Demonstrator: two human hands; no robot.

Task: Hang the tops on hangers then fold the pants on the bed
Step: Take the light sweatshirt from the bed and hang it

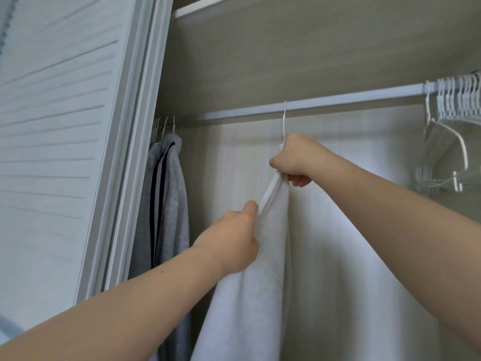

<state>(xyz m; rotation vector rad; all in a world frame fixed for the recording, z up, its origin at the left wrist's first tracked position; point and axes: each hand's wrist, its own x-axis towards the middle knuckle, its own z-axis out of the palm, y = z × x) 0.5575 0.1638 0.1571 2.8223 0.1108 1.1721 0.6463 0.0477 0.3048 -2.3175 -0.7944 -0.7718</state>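
Limp white top (250,295) hangs in folds, left hand (231,243) and right hand (296,160) each gripping its edge.

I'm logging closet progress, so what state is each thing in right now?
hanger, hooked over the rod.
white top, hanging from it.
grey jacket, hanging at the rod's left end.
spare hangers, empty, bunched at the right end.
left hand, gripping the top's edge.
right hand, gripping the top's upper end.
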